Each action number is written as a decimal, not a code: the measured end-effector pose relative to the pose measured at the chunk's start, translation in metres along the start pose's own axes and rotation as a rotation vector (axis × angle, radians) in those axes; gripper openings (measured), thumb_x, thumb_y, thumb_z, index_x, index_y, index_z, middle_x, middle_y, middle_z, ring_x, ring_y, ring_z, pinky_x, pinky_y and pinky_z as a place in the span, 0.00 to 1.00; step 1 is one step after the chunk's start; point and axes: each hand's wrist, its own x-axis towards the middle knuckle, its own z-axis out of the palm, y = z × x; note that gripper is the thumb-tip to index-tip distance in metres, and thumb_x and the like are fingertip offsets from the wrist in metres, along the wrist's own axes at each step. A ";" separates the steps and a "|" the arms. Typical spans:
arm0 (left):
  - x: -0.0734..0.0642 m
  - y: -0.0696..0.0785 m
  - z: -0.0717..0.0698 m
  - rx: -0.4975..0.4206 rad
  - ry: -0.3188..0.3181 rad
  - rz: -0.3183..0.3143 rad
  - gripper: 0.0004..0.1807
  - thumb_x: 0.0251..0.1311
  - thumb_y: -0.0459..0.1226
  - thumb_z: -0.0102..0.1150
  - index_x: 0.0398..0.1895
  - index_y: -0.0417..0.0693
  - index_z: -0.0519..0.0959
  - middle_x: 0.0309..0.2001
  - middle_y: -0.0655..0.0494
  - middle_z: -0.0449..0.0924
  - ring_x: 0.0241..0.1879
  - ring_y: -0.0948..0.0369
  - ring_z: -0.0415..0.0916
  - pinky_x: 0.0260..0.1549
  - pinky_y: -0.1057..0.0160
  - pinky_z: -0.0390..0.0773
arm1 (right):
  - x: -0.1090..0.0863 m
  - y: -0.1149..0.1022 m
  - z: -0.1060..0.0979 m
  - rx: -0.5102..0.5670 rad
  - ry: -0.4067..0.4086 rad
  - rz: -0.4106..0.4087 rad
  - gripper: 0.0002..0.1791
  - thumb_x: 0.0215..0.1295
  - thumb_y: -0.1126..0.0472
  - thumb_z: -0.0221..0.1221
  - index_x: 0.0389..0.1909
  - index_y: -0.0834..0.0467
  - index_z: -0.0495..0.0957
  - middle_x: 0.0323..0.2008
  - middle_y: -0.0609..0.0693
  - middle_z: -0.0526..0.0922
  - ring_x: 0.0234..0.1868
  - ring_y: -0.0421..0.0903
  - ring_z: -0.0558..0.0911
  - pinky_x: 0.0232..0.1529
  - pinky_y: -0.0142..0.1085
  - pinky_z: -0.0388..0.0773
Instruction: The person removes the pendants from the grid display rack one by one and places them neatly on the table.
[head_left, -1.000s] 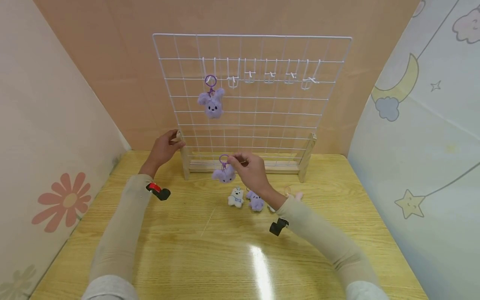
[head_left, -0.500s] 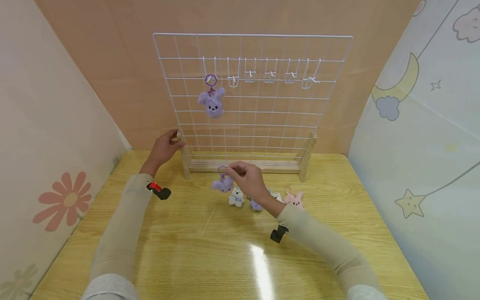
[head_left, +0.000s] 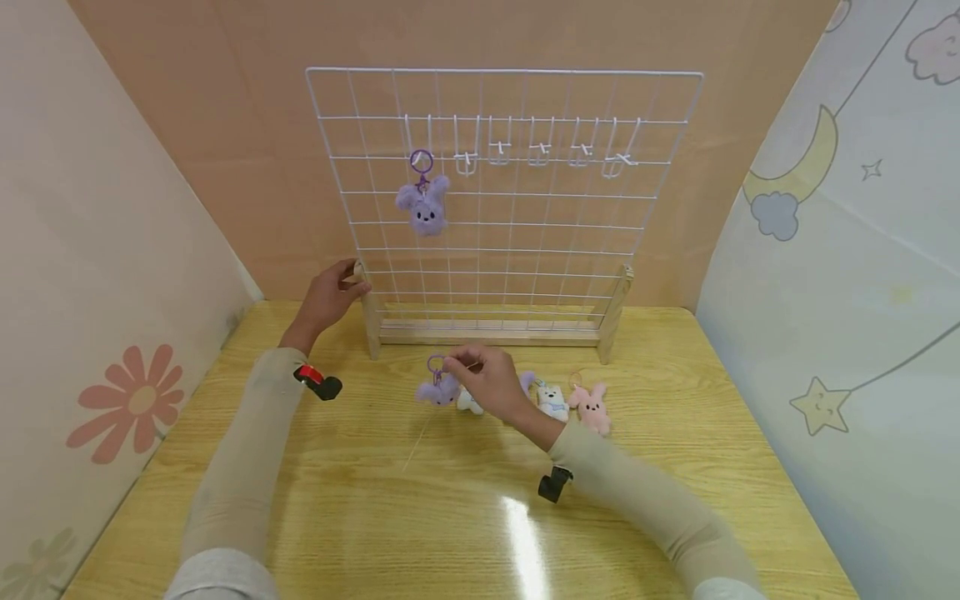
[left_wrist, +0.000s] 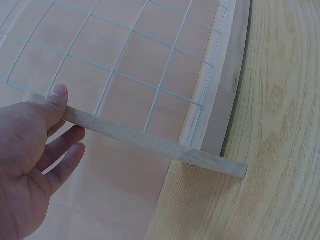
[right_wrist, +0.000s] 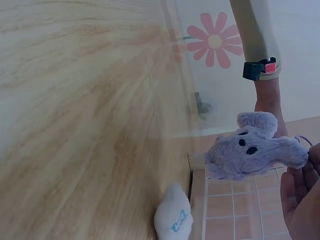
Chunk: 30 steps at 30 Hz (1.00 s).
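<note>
My left hand (head_left: 327,296) grips the left wooden post (left_wrist: 125,134) of the rack's stand, thumb on one side and fingers on the other. With thumb and fingertips my right hand (head_left: 491,382) pinches a purple plush bunny keychain (head_left: 438,390) near its purple ring, and the bunny dangles low over the table. In the right wrist view the bunny (right_wrist: 250,147) shows its dark eyes. Partly behind that hand lies a white plush bear keychain (head_left: 470,403). A second purple plush (head_left: 527,381) is mostly hidden by the hand.
A white wire grid rack (head_left: 510,200) stands at the back with a row of white hooks (head_left: 540,152). Another purple bunny keychain (head_left: 426,208) hangs on its leftmost hook. On the table (head_left: 375,500), right of my hand, lie a white bear (head_left: 553,402) and a pink bunny (head_left: 592,408).
My right hand has come down from in front of the rack's base toward the table, carrying the purple bunny keychain slightly left. The left hand stays on the post.
</note>
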 end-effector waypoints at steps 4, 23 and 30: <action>0.000 0.000 0.000 -0.001 0.000 0.002 0.35 0.77 0.42 0.55 0.80 0.40 0.56 0.76 0.38 0.62 0.67 0.40 0.71 0.62 0.39 0.75 | -0.004 0.003 0.003 -0.015 -0.025 -0.011 0.08 0.73 0.58 0.64 0.40 0.58 0.88 0.35 0.50 0.89 0.36 0.46 0.87 0.37 0.32 0.85; 0.002 -0.003 0.000 0.005 0.000 0.006 0.36 0.77 0.44 0.55 0.80 0.41 0.57 0.75 0.38 0.62 0.67 0.39 0.71 0.62 0.39 0.75 | -0.022 0.017 0.015 -0.047 -0.118 0.013 0.10 0.74 0.55 0.62 0.44 0.56 0.88 0.40 0.47 0.90 0.37 0.42 0.87 0.39 0.33 0.85; 0.000 -0.003 0.000 0.024 0.011 0.027 0.35 0.77 0.44 0.55 0.80 0.39 0.57 0.74 0.36 0.64 0.65 0.39 0.73 0.60 0.39 0.76 | -0.016 0.021 0.014 -0.104 -0.134 0.012 0.11 0.76 0.56 0.61 0.45 0.59 0.87 0.39 0.47 0.89 0.38 0.39 0.86 0.41 0.33 0.85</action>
